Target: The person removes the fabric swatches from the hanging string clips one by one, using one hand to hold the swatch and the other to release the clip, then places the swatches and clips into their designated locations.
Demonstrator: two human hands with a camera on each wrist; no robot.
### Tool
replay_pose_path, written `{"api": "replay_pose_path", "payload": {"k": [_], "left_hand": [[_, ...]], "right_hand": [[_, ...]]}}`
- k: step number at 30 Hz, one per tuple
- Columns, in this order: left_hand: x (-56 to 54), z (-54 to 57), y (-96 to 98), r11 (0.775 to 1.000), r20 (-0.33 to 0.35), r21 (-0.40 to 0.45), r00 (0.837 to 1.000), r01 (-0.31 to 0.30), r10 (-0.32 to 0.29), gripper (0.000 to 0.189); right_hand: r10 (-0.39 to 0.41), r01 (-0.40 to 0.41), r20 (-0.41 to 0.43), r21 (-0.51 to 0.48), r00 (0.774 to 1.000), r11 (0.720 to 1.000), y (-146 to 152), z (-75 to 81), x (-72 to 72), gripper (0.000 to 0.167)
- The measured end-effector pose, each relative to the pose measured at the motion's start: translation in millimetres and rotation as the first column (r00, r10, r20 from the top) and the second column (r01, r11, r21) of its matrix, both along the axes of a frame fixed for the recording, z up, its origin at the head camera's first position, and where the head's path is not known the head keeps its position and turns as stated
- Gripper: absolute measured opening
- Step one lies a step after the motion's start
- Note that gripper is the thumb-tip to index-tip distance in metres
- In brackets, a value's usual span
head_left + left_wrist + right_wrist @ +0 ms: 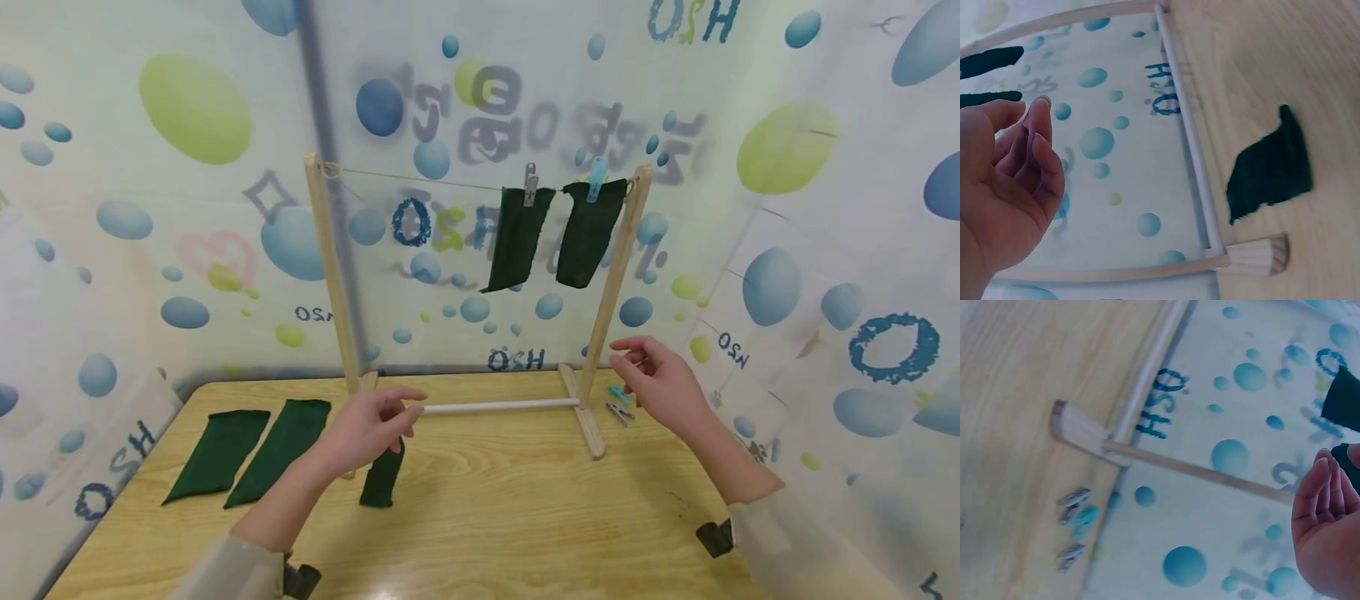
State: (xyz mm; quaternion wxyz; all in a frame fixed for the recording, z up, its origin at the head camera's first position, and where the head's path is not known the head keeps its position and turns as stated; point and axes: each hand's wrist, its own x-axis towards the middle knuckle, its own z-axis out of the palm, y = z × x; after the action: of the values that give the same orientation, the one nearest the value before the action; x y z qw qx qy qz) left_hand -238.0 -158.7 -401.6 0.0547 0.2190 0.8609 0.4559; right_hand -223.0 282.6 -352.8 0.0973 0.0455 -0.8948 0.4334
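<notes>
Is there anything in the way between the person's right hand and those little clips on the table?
Nothing visible is. In the head view, the clips lie just below the fingers of the right hand; the wooden post rises to their left, outside that gap.

Patterned curtain [420, 342] hangs behind wood-grain table [510, 508] in my head view, blue and lime-green ovals scattered across it; I spot pink heart [243, 250] at left, grey star outline [270, 197] above it, blue "H2O" lettering [517, 360] low down.
</notes>
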Motion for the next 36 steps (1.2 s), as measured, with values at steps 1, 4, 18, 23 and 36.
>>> {"api": "replay_pose_path", "payload": {"k": [1, 4, 18, 23, 36], "left_hand": [[-0.7, 3.9, 2.3, 1.0, -0.012, 0.002, 1.0, 0.002, -0.002, 0.037], [-4.4, 15.7, 8.9, 1.0, -0.07, 0.013, 0.997, 0.024, -0.023, 0.036], [-36.6, 81.8, 53.9, 0.991, -0.193, 0.133, 0.98, -0.032, 0.058, 0.034], [-50.9, 102.4, 69.2, 0.984, -0.185, 0.172, 0.981, -0.034, 0.066, 0.036], [-78.6, 132.9, 105.9, 0.951, -0.169, 0.298, 0.976, -0.08, 0.136, 0.051]], "right_hand": [[0.01, -0.01, -0.005, 0.004, 1.0, 1.0, -4, 6.3, -0.4, 0.041], [0.045, -0.045, -0.036, 0.013, 0.998, 0.999, -14, 24.9, -2.8, 0.041], [0.09, -0.075, -0.179, 0.087, 0.98, 0.993, -53, 101.0, -25.7, 0.041], [0.12, -0.101, -0.22, 0.095, 0.968, 0.99, -70, 126.6, -34.0, 0.039], [0.121, -0.082, -0.27, 0.149, 0.955, 0.985, -105, 176.7, -56.2, 0.052]]}}
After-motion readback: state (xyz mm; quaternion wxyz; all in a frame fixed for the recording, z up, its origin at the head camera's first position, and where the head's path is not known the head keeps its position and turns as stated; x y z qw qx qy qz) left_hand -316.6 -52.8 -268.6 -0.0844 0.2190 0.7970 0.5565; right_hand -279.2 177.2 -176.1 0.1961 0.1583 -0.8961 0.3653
